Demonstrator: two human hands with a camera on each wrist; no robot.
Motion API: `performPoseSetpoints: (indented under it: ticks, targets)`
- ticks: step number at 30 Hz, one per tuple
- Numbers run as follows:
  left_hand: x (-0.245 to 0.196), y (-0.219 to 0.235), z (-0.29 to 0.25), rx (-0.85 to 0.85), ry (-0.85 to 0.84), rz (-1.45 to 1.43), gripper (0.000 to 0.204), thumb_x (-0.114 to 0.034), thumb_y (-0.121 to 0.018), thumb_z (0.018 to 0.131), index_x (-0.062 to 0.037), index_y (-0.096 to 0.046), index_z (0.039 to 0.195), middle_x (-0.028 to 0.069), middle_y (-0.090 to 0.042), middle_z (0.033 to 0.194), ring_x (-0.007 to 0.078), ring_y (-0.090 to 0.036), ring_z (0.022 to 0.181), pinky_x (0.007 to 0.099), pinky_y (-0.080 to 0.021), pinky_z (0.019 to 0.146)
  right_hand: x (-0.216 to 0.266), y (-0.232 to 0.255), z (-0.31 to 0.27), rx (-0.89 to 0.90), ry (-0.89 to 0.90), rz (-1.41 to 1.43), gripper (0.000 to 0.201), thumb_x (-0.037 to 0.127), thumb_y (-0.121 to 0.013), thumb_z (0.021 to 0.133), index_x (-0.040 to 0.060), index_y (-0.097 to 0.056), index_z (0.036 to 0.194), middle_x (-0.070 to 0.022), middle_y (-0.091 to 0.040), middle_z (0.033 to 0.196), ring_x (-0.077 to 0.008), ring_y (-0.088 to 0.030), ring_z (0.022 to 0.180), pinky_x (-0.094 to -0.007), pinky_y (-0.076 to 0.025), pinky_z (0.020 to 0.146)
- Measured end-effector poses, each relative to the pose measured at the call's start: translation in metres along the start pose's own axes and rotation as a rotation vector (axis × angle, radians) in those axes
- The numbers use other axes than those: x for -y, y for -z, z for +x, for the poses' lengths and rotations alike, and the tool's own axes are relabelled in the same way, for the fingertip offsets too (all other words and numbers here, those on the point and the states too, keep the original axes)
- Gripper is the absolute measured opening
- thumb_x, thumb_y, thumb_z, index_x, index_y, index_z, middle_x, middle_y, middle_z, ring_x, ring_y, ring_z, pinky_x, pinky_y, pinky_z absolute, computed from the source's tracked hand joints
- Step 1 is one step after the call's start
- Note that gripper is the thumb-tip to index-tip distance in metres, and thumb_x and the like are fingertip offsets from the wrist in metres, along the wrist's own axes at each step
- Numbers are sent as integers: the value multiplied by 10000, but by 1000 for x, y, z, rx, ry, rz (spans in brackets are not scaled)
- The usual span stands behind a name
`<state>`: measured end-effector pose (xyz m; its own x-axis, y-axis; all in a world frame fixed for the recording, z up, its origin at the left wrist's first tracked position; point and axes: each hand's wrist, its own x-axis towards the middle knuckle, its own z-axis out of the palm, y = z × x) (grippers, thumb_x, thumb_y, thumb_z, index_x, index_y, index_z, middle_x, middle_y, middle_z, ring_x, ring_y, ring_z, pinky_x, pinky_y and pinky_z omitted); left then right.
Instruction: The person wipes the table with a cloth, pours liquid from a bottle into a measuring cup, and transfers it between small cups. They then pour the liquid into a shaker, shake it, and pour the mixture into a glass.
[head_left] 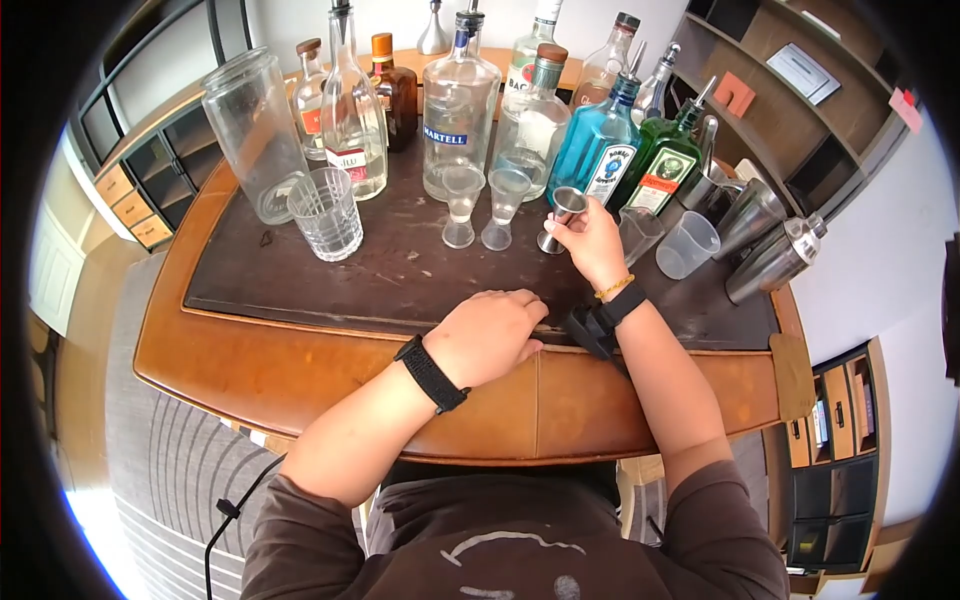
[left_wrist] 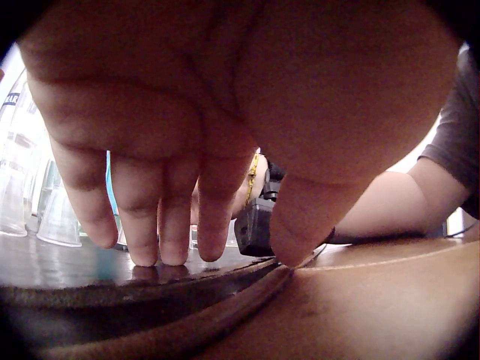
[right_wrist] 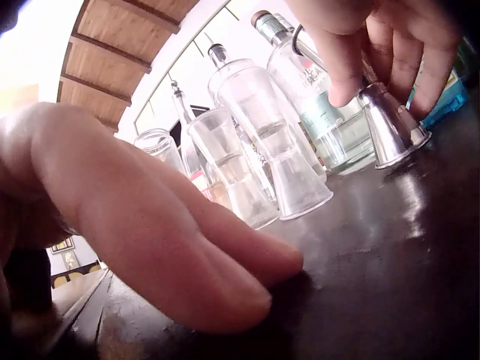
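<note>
The right hand [head_left: 592, 240] pinches the steel jigger [head_left: 564, 218] near its upper rim, fingers [right_wrist: 341, 71] curled round it from above, while the jigger stands upright on the dark mat of the counter [head_left: 300, 370], just in front of the blue gin bottle [head_left: 597, 150]. The left hand [head_left: 487, 338] lies flat at the mat's near edge, fingers [left_wrist: 161, 217] relaxed and holding nothing, tips pressing down on the surface.

To handle the jigger well, I'd say keep the grip low enough to steady its narrow waist and lift it straight up, since it stands close among glass.

Just to its left stand two clear plastic jiggers [head_left: 482, 208], side by side and easily knocked by a sideways sweep. Behind them rise the Martell bottle [head_left: 458, 115] and the green bottle [head_left: 665, 160]. A cut-glass tumbler [head_left: 326, 213] and a tall jar [head_left: 250, 135] sit further left; plastic cups [head_left: 686, 245] and steel shakers [head_left: 775, 258] crowd the right.
</note>
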<state>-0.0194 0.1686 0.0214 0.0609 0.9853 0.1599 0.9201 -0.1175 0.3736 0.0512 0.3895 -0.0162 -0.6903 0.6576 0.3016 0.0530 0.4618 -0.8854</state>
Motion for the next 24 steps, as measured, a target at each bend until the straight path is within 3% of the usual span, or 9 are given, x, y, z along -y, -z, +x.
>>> performPoseSetpoints:
  ticks: [2,6,12,16,19,21,24]
  targets:
    - [2,-2,0,-16,-10,-13,371,-203,-671,849,7,-594,1144,160,-610,1185,347,-614,1043,419,-498,903,8,-4,-1,-64,86,96,223,25,-736,808,-2,-545,921,-50,-675,830,-111,-655,738,-275,-529,690]
    - [1,-2,0,-29,-20,-6,371,-198,-675,844,11,-593,1140,161,-611,1179,349,-614,1041,418,-499,901,22,-6,2,-61,137,88,224,29,-736,810,-1,-543,918,-43,-672,833,-101,-650,753,-266,-528,692]
    - [2,-3,0,-32,-20,5,373,-205,-677,839,21,-592,1123,168,-613,1168,349,-615,1037,413,-497,904,42,-15,4,-111,173,-22,338,57,-721,818,4,-600,1129,-33,-669,828,-105,-626,743,-264,-522,693]
    - [3,-4,0,-36,-14,15,382,-210,-676,838,37,-590,1116,172,-615,1161,348,-617,1032,410,-497,907,48,-16,6,-140,249,-114,351,54,-729,803,-4,-603,1126,-51,-665,830,-133,-630,735,-275,-520,691]
    - [3,-5,0,-34,-12,23,385,-210,-677,837,43,-591,1115,173,-615,1164,347,-618,1032,409,-496,908,47,-16,5,-123,237,-201,421,31,-726,826,-14,-582,1219,-43,-674,959,-87,-629,824,-249,-520,740]
    - [2,-5,0,-27,-9,26,386,-209,-678,836,44,-591,1114,174,-615,1167,346,-618,1033,408,-496,910,45,-18,6,-204,394,-302,420,25,-726,823,-16,-585,1216,-75,-677,981,-106,-648,837,-253,-526,726]
    - [2,-4,0,-27,-11,23,383,-205,-683,832,39,-594,1114,174,-614,1171,346,-618,1034,408,-496,910,49,-17,6,-235,430,-395,421,38,-731,812,-3,-597,1209,-95,-668,980,-163,-655,847,-295,-519,754]
